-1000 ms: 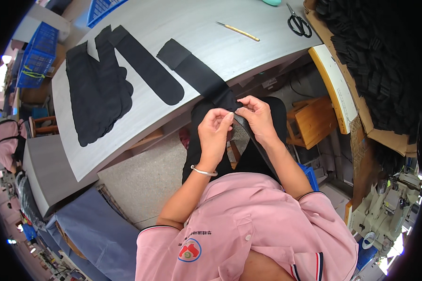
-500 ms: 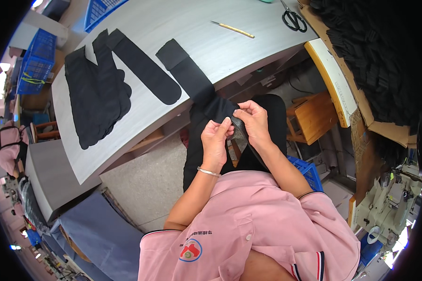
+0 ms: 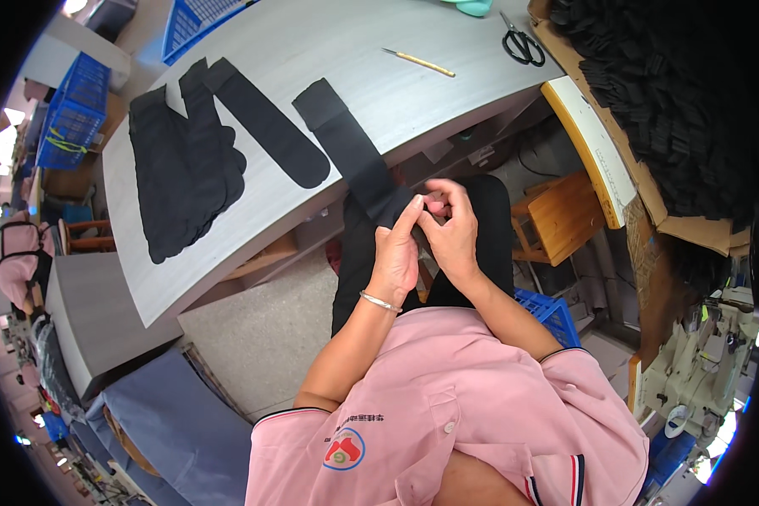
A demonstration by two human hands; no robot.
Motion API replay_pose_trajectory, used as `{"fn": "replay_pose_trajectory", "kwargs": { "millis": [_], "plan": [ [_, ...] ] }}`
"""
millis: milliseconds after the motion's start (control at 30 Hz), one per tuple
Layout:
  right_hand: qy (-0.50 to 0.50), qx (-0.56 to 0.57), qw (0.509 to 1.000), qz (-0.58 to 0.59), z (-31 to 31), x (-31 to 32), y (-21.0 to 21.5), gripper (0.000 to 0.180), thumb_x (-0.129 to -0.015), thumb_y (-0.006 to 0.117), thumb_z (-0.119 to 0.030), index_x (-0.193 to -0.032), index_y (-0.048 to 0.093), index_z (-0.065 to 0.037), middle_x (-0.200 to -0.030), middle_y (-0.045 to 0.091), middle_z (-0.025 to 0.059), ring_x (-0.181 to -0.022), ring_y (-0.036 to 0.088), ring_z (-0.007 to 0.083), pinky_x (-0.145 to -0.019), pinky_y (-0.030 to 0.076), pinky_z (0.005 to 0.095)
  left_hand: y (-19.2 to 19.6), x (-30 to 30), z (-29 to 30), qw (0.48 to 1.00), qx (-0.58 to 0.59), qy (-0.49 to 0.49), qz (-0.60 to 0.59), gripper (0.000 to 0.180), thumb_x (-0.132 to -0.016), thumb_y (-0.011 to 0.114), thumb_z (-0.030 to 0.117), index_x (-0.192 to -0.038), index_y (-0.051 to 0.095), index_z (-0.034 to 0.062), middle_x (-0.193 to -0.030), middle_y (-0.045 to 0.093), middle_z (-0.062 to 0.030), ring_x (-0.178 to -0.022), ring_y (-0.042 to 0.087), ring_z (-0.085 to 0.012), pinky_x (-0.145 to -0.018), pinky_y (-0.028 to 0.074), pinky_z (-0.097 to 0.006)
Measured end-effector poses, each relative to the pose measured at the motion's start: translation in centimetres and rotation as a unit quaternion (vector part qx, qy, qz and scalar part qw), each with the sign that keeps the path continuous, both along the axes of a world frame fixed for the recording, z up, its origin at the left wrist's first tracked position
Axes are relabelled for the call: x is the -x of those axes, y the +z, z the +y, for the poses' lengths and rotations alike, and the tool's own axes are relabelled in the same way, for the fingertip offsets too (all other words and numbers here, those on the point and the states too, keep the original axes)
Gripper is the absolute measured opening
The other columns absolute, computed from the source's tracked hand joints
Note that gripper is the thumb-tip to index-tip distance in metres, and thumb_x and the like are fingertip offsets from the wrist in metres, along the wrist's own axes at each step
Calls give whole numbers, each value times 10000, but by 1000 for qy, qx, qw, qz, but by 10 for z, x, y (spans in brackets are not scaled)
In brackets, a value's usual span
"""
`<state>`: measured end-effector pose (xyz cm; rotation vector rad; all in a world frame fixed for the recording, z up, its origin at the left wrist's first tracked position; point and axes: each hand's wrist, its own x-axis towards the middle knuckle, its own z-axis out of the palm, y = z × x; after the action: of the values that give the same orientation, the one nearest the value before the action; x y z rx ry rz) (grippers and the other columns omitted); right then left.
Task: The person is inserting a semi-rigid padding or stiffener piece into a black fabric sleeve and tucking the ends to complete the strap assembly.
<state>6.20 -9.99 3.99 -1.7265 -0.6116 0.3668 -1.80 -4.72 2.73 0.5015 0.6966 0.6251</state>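
Observation:
A long black sock (image 3: 358, 156) runs from the table's near edge down over my lap. Its wide cuff end lies flat on the table, and the lower end goes into my fingers. My left hand (image 3: 398, 253) grips that end with the thumb on top. Close against it, my right hand (image 3: 451, 240) is closed on the same end, its fingers bent and meeting near the left thumb. What exactly the fingertips pinch is hidden. To the left lie another single black sock (image 3: 266, 122) and an overlapping pile of black socks (image 3: 185, 173).
On the grey-white table (image 3: 346, 55) lie a thin yellow-handled tool (image 3: 420, 62) and black-handled scissors (image 3: 523, 44). A cardboard box (image 3: 691, 234) heaped with black socks (image 3: 649, 110) stands at right. Beside my legs are a wooden stool (image 3: 561, 215) and a blue crate (image 3: 548, 316).
My hands have drawn closer together, the left thumb now reaching up against the right fingers. The dark fabric that hung between them is now mostly covered.

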Motion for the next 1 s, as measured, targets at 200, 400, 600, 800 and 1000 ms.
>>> {"fn": "replay_pose_trajectory", "kwargs": {
  "millis": [200, 400, 600, 800, 1000],
  "plan": [
    [28, 54, 939, -339, 0, -18, -26, 166, -775, 650, -28, -937, 666, 10, -1038, 681, 114, -914, 621, 245, -780, 498, 321, -5, -3, -6, 989, 102, -91, -47, 268, -962, 662, 285, -1053, 716, 40, -1104, 688, -47, -1050, 610, -136, -927, 467, -296],
    [50, -22, 994, -94, 9, -7, 16, 434, -762, 675, 14, -1187, 595, -19, -1244, 567, 149, -1062, 606, 298, -879, 505, 359, 35, -2, 11, 996, 38, -45, -65, 381, -1003, 602, 354, -1114, 653, -7, -1051, 682, -44, -972, 631, -145, -917, 477, -301],
    [28, 20, 981, -189, 23, -13, -9, 494, -777, 666, 19, -1253, 559, -59, -1259, 540, 136, -1016, 612, 284, -878, 509, 385, 5, -3, 1, 997, 17, -63, -36, 345, -979, 644, 357, -1076, 651, 26, -995, 680, -44, -968, 626, -131, -853, 517, -311],
    [88, 82, 983, -142, 35, -16, 1, 484, -804, 688, -72, -1257, 527, -13, -1239, 536, 166, -973, 634, 292, -877, 505, 388, 6, -7, 39, 994, 37, -37, -92, 351, -999, 606, 353, -1080, 652, 15, -1020, 693, -73, -944, 662, -167, -843, 553, -319],
    [201, 133, 893, -381, -30, 10, -6, 578, -789, 745, -109, -1329, 542, -67, -1372, 449, 221, -1209, 537, 369, -938, 457, 439, -26, 0, 40, 989, 120, -14, -85, 346, -994, 616, 319, -1126, 621, 0, -1049, 689, -117, -952, 678, -208, -867, 576, -365]
  ]
}}
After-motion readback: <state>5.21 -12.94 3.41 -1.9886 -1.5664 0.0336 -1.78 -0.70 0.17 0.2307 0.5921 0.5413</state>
